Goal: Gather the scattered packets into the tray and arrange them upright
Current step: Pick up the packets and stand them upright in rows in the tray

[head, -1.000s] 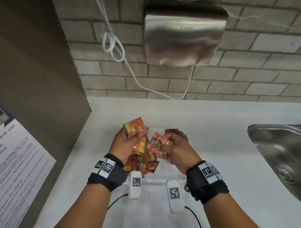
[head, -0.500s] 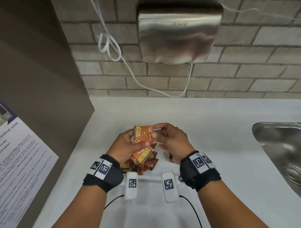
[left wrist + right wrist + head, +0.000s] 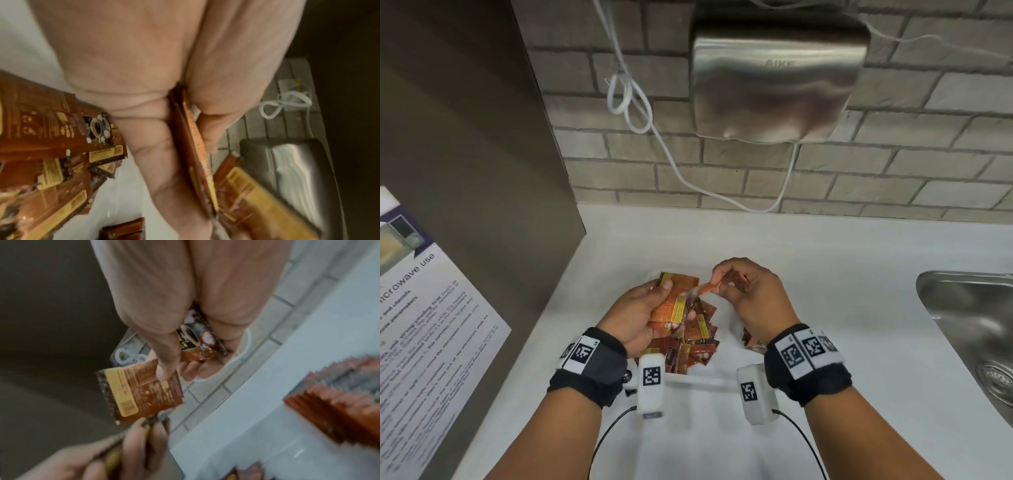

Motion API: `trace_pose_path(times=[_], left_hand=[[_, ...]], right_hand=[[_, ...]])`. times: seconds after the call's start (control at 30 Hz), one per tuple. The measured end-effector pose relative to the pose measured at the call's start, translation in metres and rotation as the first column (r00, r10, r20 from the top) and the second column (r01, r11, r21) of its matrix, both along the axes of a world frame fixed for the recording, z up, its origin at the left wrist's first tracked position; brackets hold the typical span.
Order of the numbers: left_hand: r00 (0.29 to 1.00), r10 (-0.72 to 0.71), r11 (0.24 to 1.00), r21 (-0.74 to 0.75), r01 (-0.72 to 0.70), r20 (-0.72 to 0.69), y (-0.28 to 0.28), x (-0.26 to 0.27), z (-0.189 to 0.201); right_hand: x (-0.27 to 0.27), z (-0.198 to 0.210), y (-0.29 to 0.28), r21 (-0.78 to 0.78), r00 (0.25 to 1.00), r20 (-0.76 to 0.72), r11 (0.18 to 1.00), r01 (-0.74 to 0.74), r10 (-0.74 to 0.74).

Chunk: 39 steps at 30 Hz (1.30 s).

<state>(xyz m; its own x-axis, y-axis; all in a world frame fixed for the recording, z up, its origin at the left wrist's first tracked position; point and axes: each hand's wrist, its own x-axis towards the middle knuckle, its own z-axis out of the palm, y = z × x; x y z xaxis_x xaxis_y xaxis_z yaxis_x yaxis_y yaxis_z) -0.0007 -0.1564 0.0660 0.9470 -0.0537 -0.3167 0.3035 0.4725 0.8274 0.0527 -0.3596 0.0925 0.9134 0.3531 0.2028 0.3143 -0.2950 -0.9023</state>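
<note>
- Starting at the far left, a printed notice [image 3: 431, 329] about microwave use is seen hanging beside the white counter [image 3: 842, 274]; it is not touched.
- A small stack of packets [image 3: 671, 305] is gripped in the left hand [image 3: 640, 315], thumb pressed on its face and fingers curled behind (the left wrist view shows the stack edge-on in that pinch).
- Below that hand, a loose heap of packets [image 3: 688, 346] is seen lying flat and overlapping in the clear tray [image 3: 698, 379], none of them upright.
- A single packet [image 3: 144, 391] is pinched by a corner between thumb and forefinger of the right hand [image 3: 750, 298], and at least one more is tucked in the palm.
- Compared with a second ago, the right hand has been raised and its packet brought across until its far end meets the left hand's stack; a hand-over seems to be under way, so the stack is judged to be growing ahead of being stood up.
- At the tray's right end, a row of packets [image 3: 337, 402] is already seen standing on edge (the sorting is judged partly done).
- At the far right, a steel sink [image 3: 969, 329] is seen well apart from the work.
</note>
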Motion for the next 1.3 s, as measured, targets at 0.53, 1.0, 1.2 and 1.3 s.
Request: trace_pose_path(times=[0.53,1.0,1.2,1.3], left_hand=[[0.984,0.096,0.967,0.22,-0.127,0.147,-0.009,0.016,-0.006],[0.972,-0.045,0.921,0.386,-0.049,0.23,-0.01,0.019,-0.007],[0.988,-0.099,0.96,0.272,0.063,0.12,-0.009,0.018,-0.007],[0.996,-0.025,0.988,0.155,0.012,0.083,-0.006,0.018,-0.004]], right_hand=[[-0.007,-0.003,0.011,0.382,0.828,-0.56,0.887,0.26,-0.002],[0.0,0.003,0.013,0.255,0.928,-0.372,0.963,0.091,0.011],[0.01,0.0,0.005,0.101,0.976,-0.215,0.994,0.038,-0.015],[0.014,-0.008,0.003,0.012,0.991,-0.128,0.999,0.031,-0.029]])
